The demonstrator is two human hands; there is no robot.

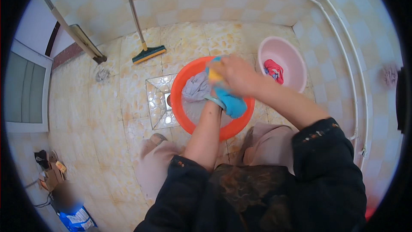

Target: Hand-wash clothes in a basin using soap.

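An orange basin (pixel 177 118) of cloudy water stands on the floor between my knees, with a pale lilac-grey cloth (pixel 196 87) in it. My left hand reaches over the basin, its fingers mostly covered by a bright blue cloth (pixel 232 103) bunched about the hand and wrist. Closed round a yellow bar that looks like soap (pixel 216 72), my right hand (pixel 239 77) presses against the upper part of the blue cloth. Motion smears the right fingers and the bar.
Right of the orange basin, a pink basin (pixel 296 56) holds a red garment (pixel 274 71). A floor drain plate (pixel 158 119) lies partly under the orange basin's left side. A green floor brush (pixel 149 54) and a flat mop (pixel 88 47) lean at the far wall. White pipes (pixel 339 38) run along the right wall.
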